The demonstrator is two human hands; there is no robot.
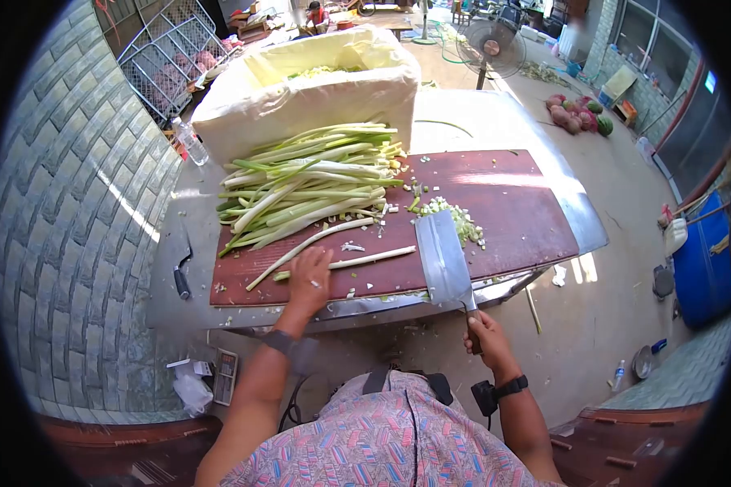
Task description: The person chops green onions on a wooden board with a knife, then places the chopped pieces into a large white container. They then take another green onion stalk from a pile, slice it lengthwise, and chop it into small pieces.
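My left hand (309, 280) lies flat on the dark red cutting board (528, 219), fingers resting on a long pale green stalk (341, 262). Just beyond it is a pile of green stalks (309, 183), stacked lengthwise. My right hand (486, 334) grips the handle of a broad steel cleaver (445, 258), whose blade lies flat on the board's near edge. Small chopped green pieces (460, 221) are heaped just past the blade.
A large white lined box (300, 97) of greens stands behind the board. A small knife (182, 276) and a plastic bottle (190, 140) lie on the metal table at left. A standing fan (492, 45), a blue barrel (707, 268) and fruit (577, 114) are on the floor to the right.
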